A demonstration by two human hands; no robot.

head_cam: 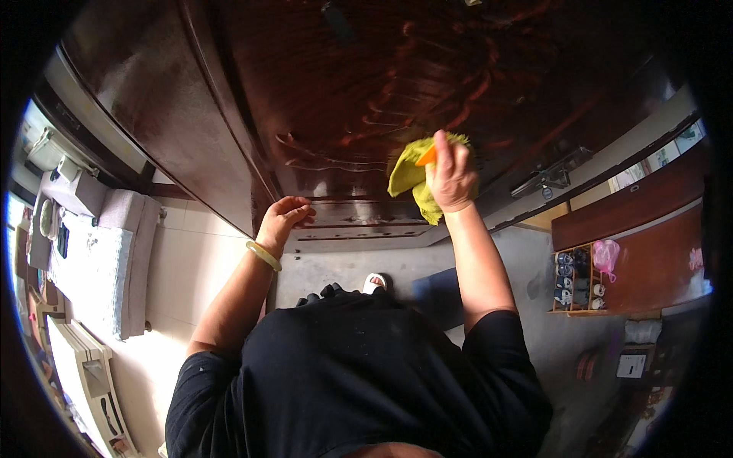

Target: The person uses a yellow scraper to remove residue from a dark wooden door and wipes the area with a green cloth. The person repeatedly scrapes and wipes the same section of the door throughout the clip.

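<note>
In front of me stands a glossy dark red-brown wooden door (332, 74) with carved lines on its panel. My right hand (452, 177) grips a yellow-green cloth (409, 166) against the lower part of this panel. An orange piece (426, 156), too covered to identify, shows between the cloth and my fingers. My left hand (289, 213), loosely bent and holding nothing, is near the panel's lower left edge; whether it touches the wood I cannot tell. A pale bangle (263, 256) circles my left wrist.
A lock handle (547, 177) projects at the door's right side. At the right are a shoe rack (578, 279) and a pink plastic bag (606, 257). A dark blue mat (438, 295) lies on the floor. Through the left opening appear a sofa (129, 257) and a white cabinet (91, 383).
</note>
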